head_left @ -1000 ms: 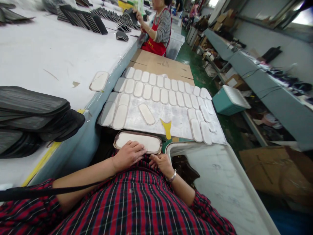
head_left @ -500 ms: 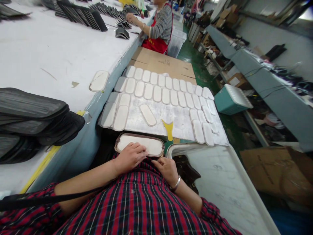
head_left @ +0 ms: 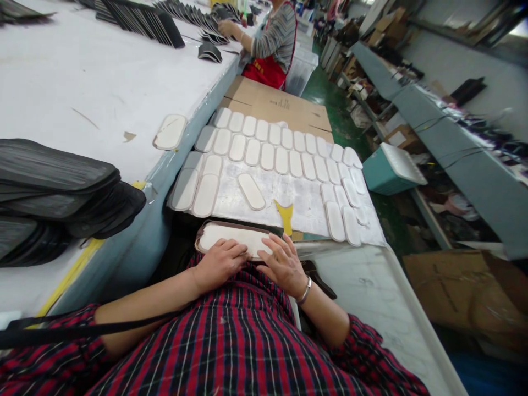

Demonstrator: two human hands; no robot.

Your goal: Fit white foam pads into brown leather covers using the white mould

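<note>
A white oval insole with a brown rim (head_left: 231, 235) lies on my lap, close to my body. My left hand (head_left: 218, 264) rests on its near left part with the fingers curled onto it. My right hand (head_left: 284, 263) lies flat on its right end, fingers spread. Just beyond, a white sheet (head_left: 297, 203) carries rows of white insole pieces (head_left: 268, 155), one lone piece (head_left: 251, 191) and a yellow scraper (head_left: 285, 214).
Stacks of dark soles (head_left: 61, 192) sit on the long white table (head_left: 82, 82) at my left, with one insole (head_left: 170, 132) near its edge. A white tray (head_left: 371, 291) lies at my right. A co-worker in a red apron (head_left: 270, 47) works farther along. A teal bin (head_left: 390, 169) stands on the floor.
My right hand has moved up from my lap onto the right end of the insole and spread flat. My left hand has stayed where it was.
</note>
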